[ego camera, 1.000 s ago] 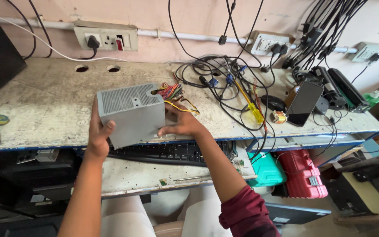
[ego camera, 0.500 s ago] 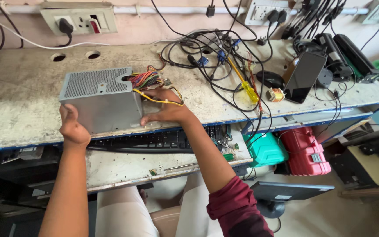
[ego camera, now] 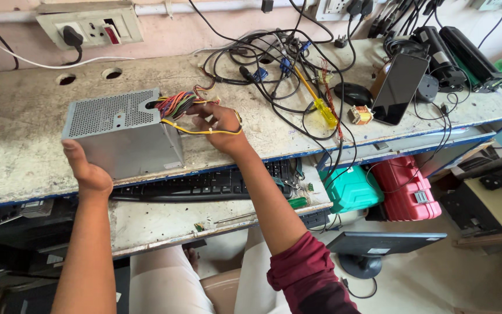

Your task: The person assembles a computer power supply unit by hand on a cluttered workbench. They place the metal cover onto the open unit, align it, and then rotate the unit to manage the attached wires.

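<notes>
Turned since a moment ago, the grey metal box (ego camera: 124, 132) rests near the bench (ego camera: 13, 157) front edge; left hand (ego camera: 85, 168) presses its corner, right hand (ego camera: 219, 122) pinches its coloured wires (ego camera: 175, 104).

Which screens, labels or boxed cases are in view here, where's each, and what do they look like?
Phone: propped on the bench right of the cables, black rectangle, screen dark.
Monitor: on the floor under the bench, flat dark panel on a round stand.
Red case: under the bench at right, ribbed plastic, small pale label.
Green case: left of the red one, rounded plastic.
Metal box: grey, perforated; left hand at its near corner, right hand on its coloured wires.
</notes>
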